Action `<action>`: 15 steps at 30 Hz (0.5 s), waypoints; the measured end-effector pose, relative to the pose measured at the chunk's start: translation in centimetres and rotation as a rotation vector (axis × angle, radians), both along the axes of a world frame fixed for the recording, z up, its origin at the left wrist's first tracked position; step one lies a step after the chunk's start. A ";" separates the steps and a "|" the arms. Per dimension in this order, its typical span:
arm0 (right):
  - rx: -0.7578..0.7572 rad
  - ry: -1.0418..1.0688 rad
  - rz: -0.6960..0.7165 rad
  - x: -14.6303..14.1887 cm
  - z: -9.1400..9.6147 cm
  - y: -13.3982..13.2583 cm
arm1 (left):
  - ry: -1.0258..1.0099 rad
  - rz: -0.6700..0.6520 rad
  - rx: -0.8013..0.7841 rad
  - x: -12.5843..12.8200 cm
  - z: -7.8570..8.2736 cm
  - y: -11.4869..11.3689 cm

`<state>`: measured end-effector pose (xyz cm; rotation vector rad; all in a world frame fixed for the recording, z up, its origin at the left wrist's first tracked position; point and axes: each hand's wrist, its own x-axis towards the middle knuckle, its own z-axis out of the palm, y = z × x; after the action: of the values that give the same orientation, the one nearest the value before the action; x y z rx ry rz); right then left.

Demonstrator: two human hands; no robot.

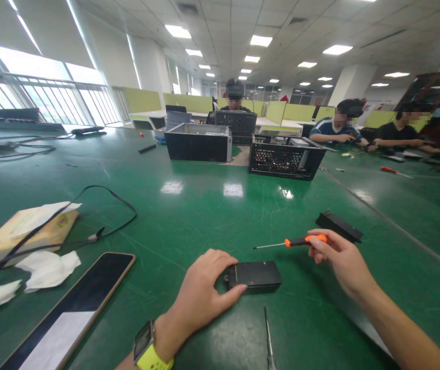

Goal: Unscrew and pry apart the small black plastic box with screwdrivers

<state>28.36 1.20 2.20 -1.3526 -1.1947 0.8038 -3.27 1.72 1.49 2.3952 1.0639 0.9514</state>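
Black rectangular unit [256,275] is set on the broad green table [189,221], near its front edge. Farther back, two open-topped computer cases [198,146] are placed side by side. The unit's left end is held by the left hand [204,288], partly closed, with thumb at the near side and fingers at the far corner. Beyond the right hand [339,254], a long black piece [339,226] is left lying; whether it was detached from anything cannot be told. The screwdriver [289,243] is pinched by its handle end in that hand, its tip apart from the unit. The unit's casing seems closed, so little appears done; tool contact remains unmade. Nearer, a slim metal tool [268,339] is left unheld.
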 end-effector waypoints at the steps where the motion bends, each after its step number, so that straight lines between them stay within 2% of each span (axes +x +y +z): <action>1: 0.019 0.038 -0.001 0.1 0.2 0.0 | 0.001 0.000 0.000 0.0 0.0 0.0; 8: 0.117 0.293 -0.037 0.1 1.2 -0.5 | -0.011 0.011 0.002 0.0 0.0 -0.1; 15: 0.113 0.138 -0.052 0.1 0.7 -0.5 | -0.029 0.000 0.003 0.1 0.0 -0.2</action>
<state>28.49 0.74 2.89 -1.2116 -1.0768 0.7690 -3.18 1.56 1.48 2.3764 1.0534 0.9850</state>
